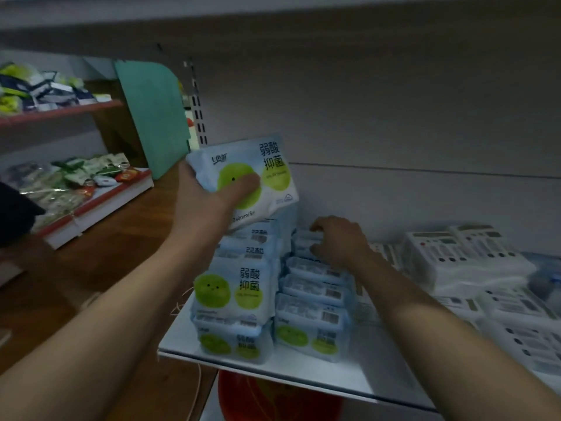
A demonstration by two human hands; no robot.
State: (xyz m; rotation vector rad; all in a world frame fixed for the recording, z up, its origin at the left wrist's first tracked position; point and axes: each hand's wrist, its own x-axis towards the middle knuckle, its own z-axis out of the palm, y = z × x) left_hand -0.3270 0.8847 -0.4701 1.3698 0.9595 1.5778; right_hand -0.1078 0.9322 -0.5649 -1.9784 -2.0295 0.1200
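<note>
My left hand (pixel 206 202) grips a pillowy, glossy pale-blue pack (pixel 273 165). My right hand (pixel 340 241) curls round the stack's crinkly top pack (pixel 299 246).

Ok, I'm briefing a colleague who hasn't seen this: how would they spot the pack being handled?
Find the white shelf with stacks of light-blue packs at its left end. Over the left stack, the left hand holds one pack with two green circles. It alone is gripped and tilted; the rest lie stacked.
</note>
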